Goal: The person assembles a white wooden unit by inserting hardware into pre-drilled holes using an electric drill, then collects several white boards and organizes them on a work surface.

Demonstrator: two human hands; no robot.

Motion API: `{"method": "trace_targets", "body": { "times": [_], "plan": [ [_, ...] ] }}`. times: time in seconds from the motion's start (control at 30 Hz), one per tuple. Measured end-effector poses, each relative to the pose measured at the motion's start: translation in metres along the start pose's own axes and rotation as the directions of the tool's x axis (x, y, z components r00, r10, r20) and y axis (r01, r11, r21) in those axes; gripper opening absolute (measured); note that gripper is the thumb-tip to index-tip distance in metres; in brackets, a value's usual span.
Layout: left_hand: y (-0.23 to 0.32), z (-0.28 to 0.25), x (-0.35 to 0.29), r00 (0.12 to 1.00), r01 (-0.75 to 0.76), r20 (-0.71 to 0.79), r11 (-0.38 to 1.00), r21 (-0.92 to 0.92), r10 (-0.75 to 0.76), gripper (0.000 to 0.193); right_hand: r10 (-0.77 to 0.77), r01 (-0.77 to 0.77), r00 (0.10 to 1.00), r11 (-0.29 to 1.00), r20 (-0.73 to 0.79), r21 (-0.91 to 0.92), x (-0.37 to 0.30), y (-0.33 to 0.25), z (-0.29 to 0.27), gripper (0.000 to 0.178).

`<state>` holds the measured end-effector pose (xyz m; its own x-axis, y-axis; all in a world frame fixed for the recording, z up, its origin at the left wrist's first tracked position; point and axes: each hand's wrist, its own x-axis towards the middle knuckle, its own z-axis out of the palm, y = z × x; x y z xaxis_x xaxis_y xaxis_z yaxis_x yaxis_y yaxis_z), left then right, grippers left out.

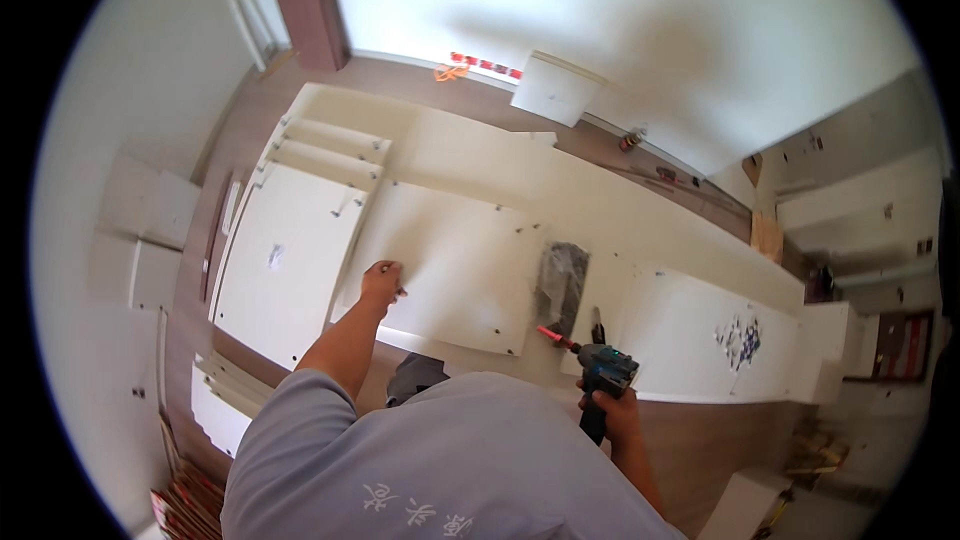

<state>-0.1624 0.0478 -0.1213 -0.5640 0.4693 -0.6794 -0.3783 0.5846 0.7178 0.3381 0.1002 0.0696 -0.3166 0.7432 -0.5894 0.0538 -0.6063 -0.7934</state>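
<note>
A white furniture panel (pixel 455 265) lies flat in front of me, with several small metal fittings and dark holes near its edges. Over its left side is my left hand (pixel 380 285), fingers curled together; what they pinch, if anything, is too small to make out. My right hand (pixel 618 412) grips the handle of a dark cordless drill (pixel 606 372), whose red-sleeved bit (pixel 558 337) points left. Just beyond the bit sits a clear plastic bag (pixel 562 285) with dark contents. A slim black tool (pixel 597 325) lies beside the drill.
Stacked white panels (pixel 285 260) with fittings stand left. A heap of small hardware (pixel 738 340) rests on the white board at right. By the far wall are a leaning white panel (pixel 556 88), a red striped strip (pixel 486 65) and an orange cord (pixel 451 72). Flattened cardboard (pixel 190 500) is lower left.
</note>
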Motion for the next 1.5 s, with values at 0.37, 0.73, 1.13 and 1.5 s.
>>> {"method": "trace_targets", "body": {
  "times": [0.37,0.73,1.13,1.5],
  "plan": [
    [-0.098,0.077,-0.054,0.994,0.08,0.089,0.968,-0.237,-0.061,0.026,-0.49,0.22,0.813,0.758,-0.313,-0.614,0.015,0.026,-0.188,0.054],
    [-0.159,0.07,-0.139,0.973,0.227,0.098,0.779,-0.584,-0.209,0.018,-0.661,0.131,0.749,0.223,-0.051,-0.966,0.085,0.004,-0.248,0.072],
    [-0.118,0.035,-0.133,0.993,0.111,0.087,0.874,-0.473,-0.079,0.031,-0.426,0.04,0.894,0.38,-0.136,-0.924,0.099,-0.016,-0.228,0.071],
    [-0.02,0.053,-0.078,0.996,0.059,0.073,0.988,-0.141,-0.049,0.034,-0.521,0.431,0.821,0.3,0.232,-0.851,0.039,-0.046,-0.075,0.081]
  ]
}}
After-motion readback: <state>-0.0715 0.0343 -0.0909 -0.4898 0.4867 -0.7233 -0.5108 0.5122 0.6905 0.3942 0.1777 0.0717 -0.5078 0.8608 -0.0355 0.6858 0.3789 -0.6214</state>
